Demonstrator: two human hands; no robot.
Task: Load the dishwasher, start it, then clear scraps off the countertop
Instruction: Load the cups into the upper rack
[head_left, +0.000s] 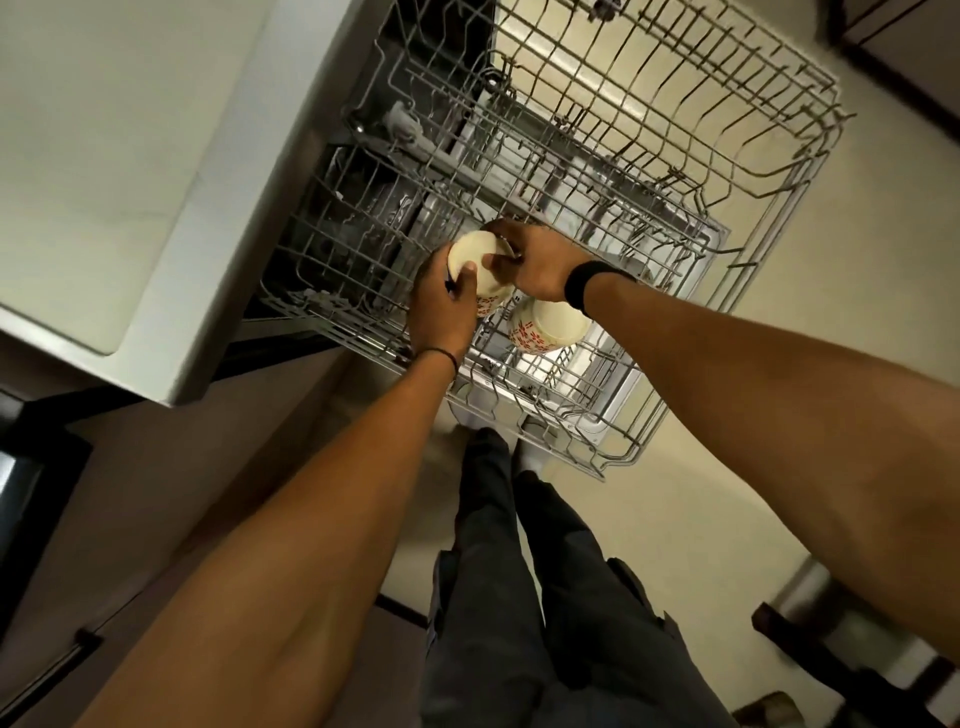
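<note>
Low in the frame are the person's legs in dark trousers (519, 597). At frame centre, the left hand (441, 306) and right hand (535, 265) both clasp a cream ceramic bowl with a red pattern (475, 260), base up, probably so that water drains off. It sits over the grey wire lower rack (545, 410), just beside a matching second bowl (550, 325) already inverted there. The empty wire upper rack (727, 104) is pulled out at upper right. A white countertop (104, 156) fills the upper left.

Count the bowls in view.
2. The held bowl, between left hand and right hand; the racked bowl, in the lower rack beside the right wrist. Hands may hide more.
</note>
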